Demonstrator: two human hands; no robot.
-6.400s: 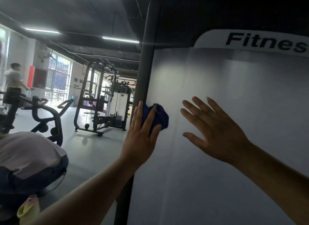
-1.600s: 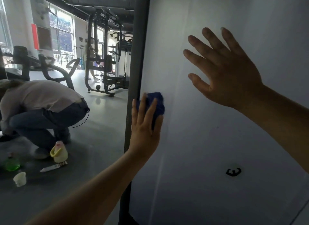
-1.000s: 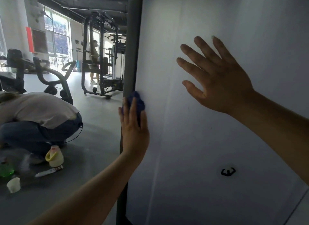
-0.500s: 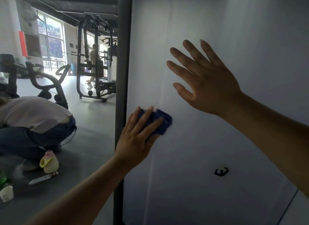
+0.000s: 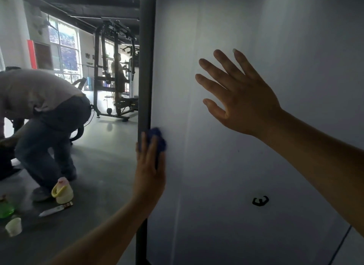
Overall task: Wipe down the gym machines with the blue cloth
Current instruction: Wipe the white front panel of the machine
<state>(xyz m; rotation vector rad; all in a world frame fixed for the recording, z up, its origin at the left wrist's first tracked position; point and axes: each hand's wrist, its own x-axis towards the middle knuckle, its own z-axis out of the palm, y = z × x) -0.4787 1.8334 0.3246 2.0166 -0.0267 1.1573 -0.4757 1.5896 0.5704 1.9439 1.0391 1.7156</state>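
Where the floor (image 5: 102, 166) reaches the lower left corner, a pale cup (image 5: 13, 226) stands beside a green bottle (image 5: 6, 209). Just right of them lie a flat white tool (image 5: 56, 209) and a yellow-handled jug (image 5: 62, 192); what the tool is cannot be told. Over these bends a person (image 5: 45, 107) in a light shirt and jeans, feet close to the jug. Behind, a window (image 5: 63, 47) glows, and further right a black rack (image 5: 113, 73) stands on the floor with another person (image 5: 118, 75) inside its frame.

A dark post (image 5: 145, 67) runs from top to bottom, touching the left edge of a pale panel (image 5: 216, 176). At that seam the left hand (image 5: 149, 172) presses the cloth (image 5: 160, 141) with straight, flat fingers. The blue cloth is bunched under the fingertips, partly on the panel and partly against the post, and shows above and to the right of them.

Further right and higher, the right hand (image 5: 242, 99) is held flat with fingers spread wide, gripping nothing, its palm toward the panel; whether it touches the surface cannot be told. Below that forearm a small black mark (image 5: 260, 201) sits on the panel.
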